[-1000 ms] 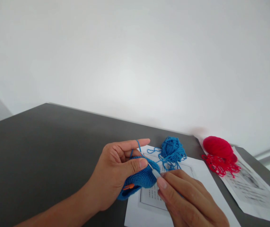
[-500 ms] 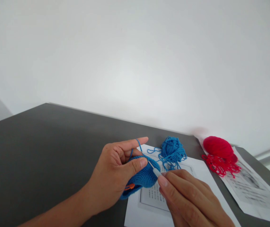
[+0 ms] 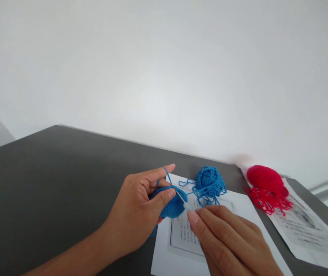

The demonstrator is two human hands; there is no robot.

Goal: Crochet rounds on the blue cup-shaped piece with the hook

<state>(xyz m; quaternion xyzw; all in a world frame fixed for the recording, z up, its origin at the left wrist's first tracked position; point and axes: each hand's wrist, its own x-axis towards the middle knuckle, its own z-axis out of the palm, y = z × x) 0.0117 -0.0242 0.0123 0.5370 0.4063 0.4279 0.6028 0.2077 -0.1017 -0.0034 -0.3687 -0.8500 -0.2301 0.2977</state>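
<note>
My left hand [image 3: 136,209] pinches a small blue crocheted piece [image 3: 172,205] between thumb and fingers, with blue yarn looped over its raised index finger. An orange stitch marker [image 3: 159,220] peeks out under the piece. My right hand [image 3: 224,239] grips a crochet hook [image 3: 182,201] whose metal tip is in the edge of the blue piece. Both hands hover just above a printed sheet [image 3: 187,237] on the dark table [image 3: 51,180]. The strand runs back to a loose blue yarn ball [image 3: 208,182].
A red yarn ball [image 3: 264,180] with loose red loops lies on a second printed sheet [image 3: 307,230] at the right. A white wall rises behind the table's far edge. The table's left part is bare dark surface.
The left hand has turned the blue piece and drawn it leftward, so less of it shows. The right hand and hook followed slightly to the left.
</note>
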